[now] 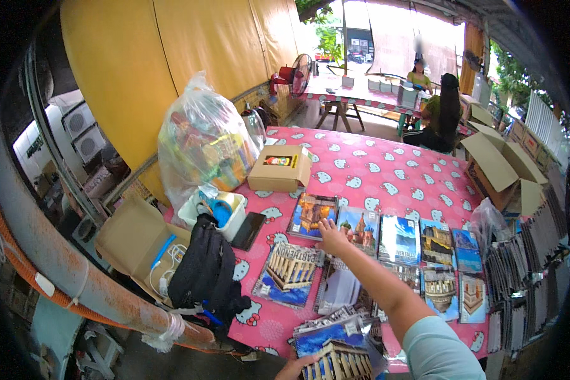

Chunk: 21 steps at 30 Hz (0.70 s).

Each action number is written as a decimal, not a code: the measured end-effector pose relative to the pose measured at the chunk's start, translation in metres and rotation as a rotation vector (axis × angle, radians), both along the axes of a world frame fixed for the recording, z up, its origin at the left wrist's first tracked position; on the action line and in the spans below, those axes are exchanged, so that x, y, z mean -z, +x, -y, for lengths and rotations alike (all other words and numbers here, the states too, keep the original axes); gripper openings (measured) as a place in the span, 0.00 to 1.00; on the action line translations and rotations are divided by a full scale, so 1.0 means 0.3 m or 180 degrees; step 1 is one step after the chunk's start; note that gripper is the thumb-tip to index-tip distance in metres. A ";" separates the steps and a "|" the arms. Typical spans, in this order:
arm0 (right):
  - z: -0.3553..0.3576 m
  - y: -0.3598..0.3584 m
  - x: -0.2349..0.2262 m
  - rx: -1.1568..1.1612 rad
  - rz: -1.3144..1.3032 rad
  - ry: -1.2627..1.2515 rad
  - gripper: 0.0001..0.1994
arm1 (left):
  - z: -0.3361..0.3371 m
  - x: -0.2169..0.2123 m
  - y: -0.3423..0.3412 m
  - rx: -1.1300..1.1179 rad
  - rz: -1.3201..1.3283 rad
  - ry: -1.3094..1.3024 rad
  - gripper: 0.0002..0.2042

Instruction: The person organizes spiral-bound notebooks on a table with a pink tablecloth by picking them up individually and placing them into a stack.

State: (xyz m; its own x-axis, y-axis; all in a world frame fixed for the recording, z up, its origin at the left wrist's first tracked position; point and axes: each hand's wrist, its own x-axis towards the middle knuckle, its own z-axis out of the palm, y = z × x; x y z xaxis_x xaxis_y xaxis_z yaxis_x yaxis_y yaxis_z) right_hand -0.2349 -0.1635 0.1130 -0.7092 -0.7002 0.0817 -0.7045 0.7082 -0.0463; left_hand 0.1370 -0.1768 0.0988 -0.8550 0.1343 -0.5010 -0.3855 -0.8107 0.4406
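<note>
My left hand, partly cut off by the lower edge, grips a small pile of spiral notebooks; the top cover shows a columned temple against blue sky. My right hand reaches forward with fingers spread, over the lower right edge of a notebook with an orange building on its cover. Right beside it lies a notebook with a domed church. Below, a temple notebook lies flat, next to a partly covered greyish one. My right forearm hides parts of the lower row.
More notebooks lie in rows rightward, including a blue waterfall one. Stacked spiral notebooks line the right edge, near an open carton. Leftward are a closed box, filled plastic bag, white basket, phone and black bag. Two people sit behind.
</note>
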 end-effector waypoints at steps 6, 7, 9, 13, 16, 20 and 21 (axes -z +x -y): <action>0.025 -0.100 0.143 -0.0421 -0.0477 0.0147 0.15 | -0.010 -0.080 -0.016 -0.0120 0.0287 -0.0809 0.21; 0.008 -0.106 0.101 -0.0308 -0.0467 -0.0080 0.14 | -0.009 -0.112 -0.012 -0.0051 0.0413 -0.0945 0.20; -0.062 -0.093 -0.046 -0.0184 -0.0506 -0.0784 0.13 | 0.002 0.090 0.000 -0.0224 0.0457 -0.1073 0.24; -0.441 0.248 -0.470 -0.0873 -0.0211 -0.1509 0.12 | -0.011 0.106 -0.031 -0.0131 0.0272 -0.0652 0.23; -0.683 0.579 -0.484 -0.1832 0.0630 -0.0448 0.13 | -0.001 0.049 -0.029 -0.0313 0.0031 -0.0147 0.28; -0.719 0.920 -0.300 -0.1898 0.1620 -0.0879 0.15 | 0.021 0.026 -0.006 -0.0292 -0.0044 -0.0295 0.23; -0.762 0.907 -0.289 -0.1712 0.1894 -0.1278 0.16 | 0.040 0.055 0.013 -0.0146 -0.0006 -0.0541 0.20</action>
